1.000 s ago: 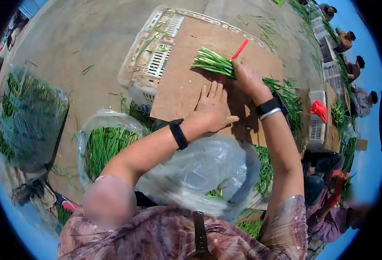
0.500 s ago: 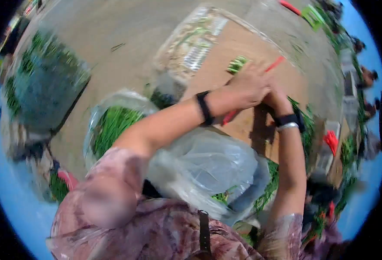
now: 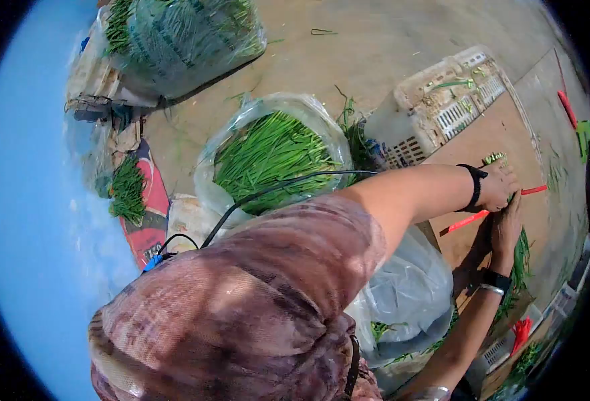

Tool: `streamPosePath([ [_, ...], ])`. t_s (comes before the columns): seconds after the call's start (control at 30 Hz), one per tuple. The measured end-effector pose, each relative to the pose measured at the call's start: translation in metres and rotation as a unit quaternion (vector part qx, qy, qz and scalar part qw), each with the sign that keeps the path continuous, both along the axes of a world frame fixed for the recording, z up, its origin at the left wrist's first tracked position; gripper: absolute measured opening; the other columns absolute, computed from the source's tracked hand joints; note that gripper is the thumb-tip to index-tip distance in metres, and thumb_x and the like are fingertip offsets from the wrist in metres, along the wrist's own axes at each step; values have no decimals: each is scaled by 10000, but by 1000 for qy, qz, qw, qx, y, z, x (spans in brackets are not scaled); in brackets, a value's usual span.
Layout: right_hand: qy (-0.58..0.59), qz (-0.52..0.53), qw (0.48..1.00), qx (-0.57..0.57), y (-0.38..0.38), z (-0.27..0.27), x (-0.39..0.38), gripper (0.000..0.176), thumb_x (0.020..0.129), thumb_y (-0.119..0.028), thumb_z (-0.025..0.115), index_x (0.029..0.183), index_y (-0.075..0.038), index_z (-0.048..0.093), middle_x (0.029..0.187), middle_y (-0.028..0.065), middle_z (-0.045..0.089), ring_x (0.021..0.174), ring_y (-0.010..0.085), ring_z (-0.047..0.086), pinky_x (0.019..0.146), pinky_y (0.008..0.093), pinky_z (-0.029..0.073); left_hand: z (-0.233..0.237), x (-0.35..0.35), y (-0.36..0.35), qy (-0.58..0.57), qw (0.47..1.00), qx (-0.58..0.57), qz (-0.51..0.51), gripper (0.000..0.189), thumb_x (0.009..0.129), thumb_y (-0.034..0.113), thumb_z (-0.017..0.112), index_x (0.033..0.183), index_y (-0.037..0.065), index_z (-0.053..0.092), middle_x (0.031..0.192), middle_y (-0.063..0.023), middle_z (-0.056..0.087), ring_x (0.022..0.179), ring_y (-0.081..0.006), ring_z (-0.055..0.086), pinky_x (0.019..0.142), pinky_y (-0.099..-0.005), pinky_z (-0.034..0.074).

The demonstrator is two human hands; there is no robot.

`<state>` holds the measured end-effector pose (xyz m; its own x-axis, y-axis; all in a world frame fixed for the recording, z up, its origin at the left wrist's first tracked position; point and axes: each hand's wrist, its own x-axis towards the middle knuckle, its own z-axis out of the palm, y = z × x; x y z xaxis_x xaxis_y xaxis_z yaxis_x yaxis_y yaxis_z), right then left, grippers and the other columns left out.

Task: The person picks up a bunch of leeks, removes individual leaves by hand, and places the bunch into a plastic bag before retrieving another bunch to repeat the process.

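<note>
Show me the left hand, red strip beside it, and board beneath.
Left hand [image 3: 499, 188], head view: back of hand.
Red strip [image 3: 468, 220], head view: lower visible stretch.
Board [image 3: 487, 132], head view: bare top.

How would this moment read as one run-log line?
left hand: at green bundle | right hand: beside left hand | grips: unclear | red strip: showing either side of hands | board: beneath
</note>
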<state>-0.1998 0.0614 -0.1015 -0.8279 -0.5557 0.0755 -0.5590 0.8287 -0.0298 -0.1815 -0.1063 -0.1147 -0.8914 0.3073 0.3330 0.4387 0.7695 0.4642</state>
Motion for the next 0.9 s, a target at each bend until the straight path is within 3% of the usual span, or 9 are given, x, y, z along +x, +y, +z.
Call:
streamPosePath([
  [0.1,36,-9,999,16,2,-6,1,674,854,-249,519,1421,-120,179,1383,210,338,1237,398,361,961,501,338,-18,-20,2,43,997,65,-26,572,772,402,563,1214,44,498,1232,-151,502,1183,-340,421,975,-517,304],
  [0.13,47,-3,999,18,0,-4,4,677,856,-257,525,1421,-125,177,1381,210,338,1227,401,372,959,500,341,19,1,-26,-87,968,205,-116,555,790,409,567,1194,34,510,1171,-180,549,1119,-354,488,924,-478,390],
  [0.27,-5,-44,998,33,-3,5,4,674,879,-236,522,1428,-119,149,1359,238,353,1166,426,424,925,486,373,23,126,-148,55,902,429,12,297,741,221,646,988,55,646,989,-116,643,837,-203,615,727,-306,482],
  [0.37,0,16,1000,-26,7,0,-1,678,883,-237,523,1428,-109,140,1337,257,373,1114,447,461,920,478,380,-72,237,-253,-107,872,269,395,221,717,192,594,815,0,643,691,-138,625,607,-201,575,607,-343,481],
  [0.43,-41,16,998,-40,-1,12,5,722,867,-252,549,1432,-103,126,1381,251,313,1188,437,396,953,456,364,-152,325,-321,-186,836,137,498,274,677,243,633,816,7,624,741,-189,620,668,-308,604,615,-399,474],
  [0.53,-32,60,997,-43,-5,27,8,809,830,-286,604,1440,-100,106,1429,233,239,1289,401,282,1014,447,304,-218,389,-374,-394,734,46,551,452,684,283,671,1004,-15,557,935,-221,584,877,-365,565,773,-442,462],
  [0.63,32,-29,993,107,-12,48,30,836,816,-302,619,1437,-75,107,1435,220,240,1305,392,260,1044,445,263,-234,385,-385,-333,736,-74,584,551,689,306,680,1073,-49,505,1071,-239,533,996,-377,524,844,-449,443],
  [0.67,-35,14,999,-1,-10,53,28,805,827,-295,611,1434,-62,137,1452,193,227,1332,359,227,1068,426,227,-232,380,-393,-373,733,-56,567,530,715,248,637,1144,-17,473,1188,-233,474,1091,-384,474,866,-471,429],
  [0.9,26,38,998,-42,2,63,37,635,902,-262,526,1421,-64,217,1454,166,250,1341,296,245,1077,399,216,-260,341,-467,-378,737,19,560,375,736,99,495,1100,29,553,1065,-270,563,1020,-404,529,878,-465,421],
])
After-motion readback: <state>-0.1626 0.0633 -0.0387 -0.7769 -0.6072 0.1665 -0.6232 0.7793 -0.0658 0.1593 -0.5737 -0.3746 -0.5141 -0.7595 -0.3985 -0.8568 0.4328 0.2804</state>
